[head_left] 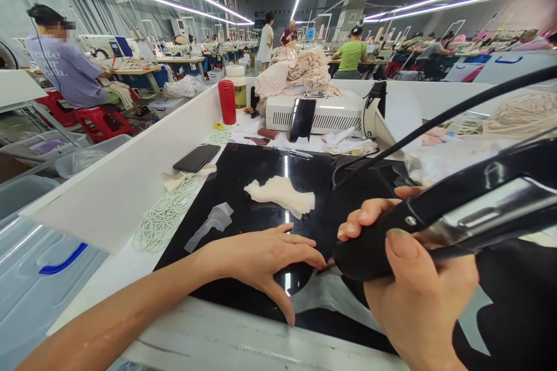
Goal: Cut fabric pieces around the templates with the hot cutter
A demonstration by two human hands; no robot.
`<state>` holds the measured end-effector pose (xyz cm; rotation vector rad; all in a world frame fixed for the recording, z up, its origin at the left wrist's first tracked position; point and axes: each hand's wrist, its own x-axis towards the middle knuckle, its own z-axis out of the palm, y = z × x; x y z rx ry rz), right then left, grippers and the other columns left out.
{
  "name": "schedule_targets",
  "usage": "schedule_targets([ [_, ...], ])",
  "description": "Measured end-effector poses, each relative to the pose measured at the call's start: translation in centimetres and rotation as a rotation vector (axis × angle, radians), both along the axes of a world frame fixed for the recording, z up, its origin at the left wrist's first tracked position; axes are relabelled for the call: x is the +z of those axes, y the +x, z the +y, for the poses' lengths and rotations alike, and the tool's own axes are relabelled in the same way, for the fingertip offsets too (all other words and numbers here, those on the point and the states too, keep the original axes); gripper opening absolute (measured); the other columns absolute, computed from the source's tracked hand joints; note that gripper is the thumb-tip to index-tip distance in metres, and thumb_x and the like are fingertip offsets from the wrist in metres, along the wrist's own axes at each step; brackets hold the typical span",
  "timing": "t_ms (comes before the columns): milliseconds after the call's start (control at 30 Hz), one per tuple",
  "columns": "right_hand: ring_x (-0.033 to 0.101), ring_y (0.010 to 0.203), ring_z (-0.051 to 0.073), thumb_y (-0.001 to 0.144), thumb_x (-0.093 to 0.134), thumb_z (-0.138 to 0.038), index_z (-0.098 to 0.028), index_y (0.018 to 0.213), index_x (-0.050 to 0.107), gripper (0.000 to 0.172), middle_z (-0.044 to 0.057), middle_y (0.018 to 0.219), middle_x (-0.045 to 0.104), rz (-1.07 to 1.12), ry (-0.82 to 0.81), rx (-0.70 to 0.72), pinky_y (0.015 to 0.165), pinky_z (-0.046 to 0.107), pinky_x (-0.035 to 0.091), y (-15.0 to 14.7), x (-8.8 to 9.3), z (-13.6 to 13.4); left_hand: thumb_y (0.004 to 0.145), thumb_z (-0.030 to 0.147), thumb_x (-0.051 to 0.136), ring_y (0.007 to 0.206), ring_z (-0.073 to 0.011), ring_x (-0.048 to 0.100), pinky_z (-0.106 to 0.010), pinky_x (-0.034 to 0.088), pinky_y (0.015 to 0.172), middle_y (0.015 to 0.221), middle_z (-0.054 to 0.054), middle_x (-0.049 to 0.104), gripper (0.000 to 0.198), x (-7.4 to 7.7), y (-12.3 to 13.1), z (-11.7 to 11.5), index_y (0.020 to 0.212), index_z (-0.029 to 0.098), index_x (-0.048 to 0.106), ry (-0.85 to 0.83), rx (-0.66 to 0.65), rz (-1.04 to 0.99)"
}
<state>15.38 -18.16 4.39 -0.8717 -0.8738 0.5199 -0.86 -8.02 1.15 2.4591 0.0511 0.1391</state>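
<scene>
My right hand [413, 290] is closed round the black handle of a corded hand tool [456, 208], whose tip rests low at the near edge of a glossy black work mat [261, 168]. My left hand [265, 258] lies flat on the mat with fingers stretched out, pressing beside the tool's tip on a thin translucent piece of material [331, 298]. A crumpled cream fabric piece [281, 194] lies on the mat just beyond both hands. A second translucent scrap [213, 221] sits left of it.
A phone [196, 157] and a heap of white elastic loops [167, 214] lie at the mat's left. Behind stand a red bottle [227, 101], a white machine box [322, 113] topped with stacked fabric, and a propped phone [302, 120]. Other workers sit at tables left and far back.
</scene>
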Motion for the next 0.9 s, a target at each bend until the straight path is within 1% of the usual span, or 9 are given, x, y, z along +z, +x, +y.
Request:
schedule_targets([
  [67, 0.061, 0.066, 0.018, 0.082, 0.081, -0.035, -0.027, 0.114, 0.058, 0.04, -0.002, 0.082, 0.063, 0.0, 0.01, 0.008, 0.061, 0.035, 0.052, 0.0, -0.1, 0.1, 0.078, 0.036, 0.085, 0.142, -0.0281, 0.048, -0.062, 0.02, 0.123, 0.135, -0.009, 0.063, 0.072, -0.1, 0.0, 0.0, 0.139, 0.026, 0.048, 0.005, -0.008, -0.012],
  [167, 0.061, 0.067, 0.018, 0.083, 0.08, -0.034, -0.027, 0.114, 0.059, 0.038, -0.002, 0.083, 0.063, -0.009, 0.019, 0.025, 0.061, 0.035, 0.052, 0.0, -0.3, 0.1, 0.076, 0.037, 0.086, 0.14, -0.0278, 0.05, -0.062, 0.019, 0.123, 0.135, -0.01, 0.063, 0.076, -0.2, 0.1, 0.1, 0.14, 0.026, 0.046, 0.011, -0.018, -0.017],
  [333, 0.061, 0.067, 0.019, 0.086, 0.076, -0.031, -0.028, 0.113, 0.06, 0.032, -0.002, 0.082, 0.063, -0.041, 0.024, 0.006, 0.063, 0.038, 0.054, 0.0, -0.4, 0.0, 0.074, 0.038, 0.087, 0.142, -0.0284, 0.047, -0.06, 0.017, 0.124, 0.137, -0.009, 0.062, 0.08, -0.3, 0.1, 0.2, 0.142, 0.028, 0.046, 0.002, -0.014, -0.009],
  [400, 0.06, 0.067, 0.019, 0.086, 0.075, -0.029, -0.027, 0.112, 0.06, 0.031, -0.002, 0.081, 0.063, -0.029, 0.011, -0.002, 0.063, 0.038, 0.054, -0.2, -0.2, -0.1, 0.073, 0.038, 0.088, 0.141, -0.0285, 0.048, -0.059, 0.017, 0.125, 0.137, -0.009, 0.062, 0.08, -0.3, 0.1, 0.2, 0.141, 0.028, 0.047, 0.001, -0.016, -0.003],
  [567, 0.058, 0.065, 0.018, 0.082, 0.078, -0.035, -0.028, 0.111, 0.06, 0.035, -0.002, 0.078, 0.061, 0.016, 0.016, 0.06, 0.06, 0.035, 0.054, -0.7, 0.0, -0.4, 0.076, 0.037, 0.086, 0.145, -0.0275, 0.043, -0.06, 0.015, 0.125, 0.139, -0.008, 0.06, 0.077, -0.1, 0.1, 0.1, 0.141, 0.027, 0.047, -0.005, -0.027, -0.012],
  [633, 0.057, 0.065, 0.018, 0.082, 0.078, -0.037, -0.028, 0.11, 0.06, 0.035, -0.002, 0.077, 0.061, 0.011, 0.016, 0.076, 0.059, 0.035, 0.055, -0.8, -0.1, -0.6, 0.075, 0.036, 0.087, 0.144, -0.028, 0.044, -0.06, 0.016, 0.124, 0.14, -0.007, 0.06, 0.074, -0.1, 0.1, 0.0, 0.138, 0.029, 0.05, -0.009, -0.02, -0.022],
  [767, 0.058, 0.065, 0.018, 0.082, 0.078, -0.037, -0.028, 0.11, 0.06, 0.035, -0.002, 0.078, 0.06, 0.012, 0.001, 0.066, 0.059, 0.036, 0.056, -1.0, -0.2, -0.6, 0.071, 0.035, 0.089, 0.141, -0.0301, 0.048, -0.059, 0.018, 0.124, 0.139, -0.007, 0.061, 0.071, -0.3, 0.2, 0.1, 0.133, 0.029, 0.055, -0.004, -0.007, -0.027],
  [900, 0.059, 0.063, 0.018, 0.081, 0.079, -0.035, -0.027, 0.107, 0.061, 0.032, -0.002, 0.075, 0.062, 0.042, -0.01, 0.074, 0.058, 0.035, 0.056, -1.4, 0.1, -0.6, 0.073, 0.037, 0.087, 0.144, -0.0281, 0.044, -0.058, 0.015, 0.125, 0.14, -0.008, 0.059, 0.072, -0.5, 0.2, 0.2, 0.135, 0.026, 0.052, 0.019, -0.025, -0.026],
])
